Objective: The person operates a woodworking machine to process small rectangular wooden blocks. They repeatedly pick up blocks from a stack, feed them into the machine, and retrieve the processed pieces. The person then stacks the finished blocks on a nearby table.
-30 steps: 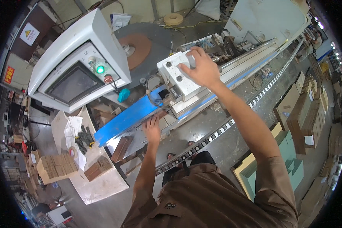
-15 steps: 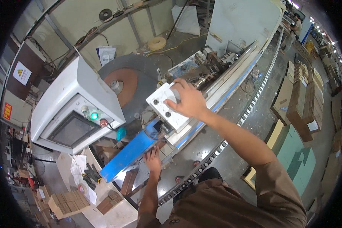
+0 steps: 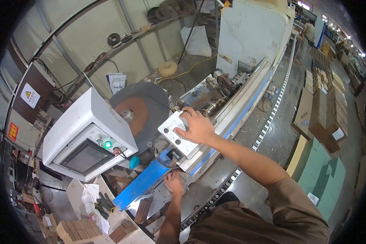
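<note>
My right hand (image 3: 196, 127) is on top of the white control box (image 3: 175, 135), its fingers curled over a pale round knob and the thumb lying across the box top. Black knobs sit beside the thumb. The box stands on a long machine with a pale metal rail and a blue edge. Lower down, my left hand (image 3: 174, 182) lies with fingers stretched out at the machine's near side, next to the blue guard (image 3: 140, 185). Its fingertips reach below the box, and what they touch there is mostly hidden.
A grey-white screen console (image 3: 89, 138) with a lit green button stands left, before a large dark disc (image 3: 154, 110). Gloves (image 3: 105, 205) and brown block stacks (image 3: 78, 231) lie lower left. A roller track (image 3: 268, 126) curves along the right; board stacks (image 3: 319, 183) lie beyond. Another person stands far right.
The view has shifted, so the console and machine sit slightly lower in the picture. My right hand stays on the box; my left hand stays beside the blue guard.
</note>
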The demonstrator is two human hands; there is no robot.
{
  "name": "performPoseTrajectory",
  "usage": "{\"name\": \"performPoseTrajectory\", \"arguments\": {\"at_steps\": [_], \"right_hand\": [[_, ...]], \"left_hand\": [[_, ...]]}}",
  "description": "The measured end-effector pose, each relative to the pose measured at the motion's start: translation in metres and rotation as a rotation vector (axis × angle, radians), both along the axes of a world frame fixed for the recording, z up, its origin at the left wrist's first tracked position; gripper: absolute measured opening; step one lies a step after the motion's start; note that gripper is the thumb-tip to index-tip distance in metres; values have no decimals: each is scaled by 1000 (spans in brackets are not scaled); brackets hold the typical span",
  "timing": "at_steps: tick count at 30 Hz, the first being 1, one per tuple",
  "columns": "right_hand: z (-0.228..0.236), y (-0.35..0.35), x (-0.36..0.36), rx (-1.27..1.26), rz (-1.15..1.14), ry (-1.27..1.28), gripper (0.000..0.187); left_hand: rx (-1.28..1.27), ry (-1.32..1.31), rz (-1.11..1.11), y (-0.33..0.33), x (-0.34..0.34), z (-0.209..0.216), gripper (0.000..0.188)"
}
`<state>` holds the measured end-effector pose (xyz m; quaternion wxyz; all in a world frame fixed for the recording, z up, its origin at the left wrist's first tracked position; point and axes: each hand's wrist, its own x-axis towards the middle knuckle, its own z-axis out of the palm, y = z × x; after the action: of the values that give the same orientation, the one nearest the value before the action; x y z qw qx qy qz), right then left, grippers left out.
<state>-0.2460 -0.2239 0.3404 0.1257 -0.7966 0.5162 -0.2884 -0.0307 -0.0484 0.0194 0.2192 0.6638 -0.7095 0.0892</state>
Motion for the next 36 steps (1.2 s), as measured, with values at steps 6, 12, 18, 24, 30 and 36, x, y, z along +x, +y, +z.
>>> {"name": "performPoseTrajectory", "arguments": {"at_steps": [6, 12, 18, 24, 30, 36], "right_hand": [[-3, -3, -2, -30, 5, -18, 63], [-1, 1, 2, -21, 29, -19, 63], [-8, -2, -5, -31, -5, -24, 62], [-5, -2, 0, 39, 10, -19, 62], [-12, -5, 2, -18, -4, 10, 61], [-13, -5, 2, -9, -14, 10, 57]], "left_hand": [[-62, 30, 73, -27, -24, -15, 17], [-198, 95, 344, 18, -6, -14, 12], [-141, 175, 563, 150, 74, 79, 21], [59, -122, 698, 215, 126, 104, 65], [160, -71, 567, 226, 153, 84, 47], [223, 34, 598, 212, 150, 108, 42]]}}
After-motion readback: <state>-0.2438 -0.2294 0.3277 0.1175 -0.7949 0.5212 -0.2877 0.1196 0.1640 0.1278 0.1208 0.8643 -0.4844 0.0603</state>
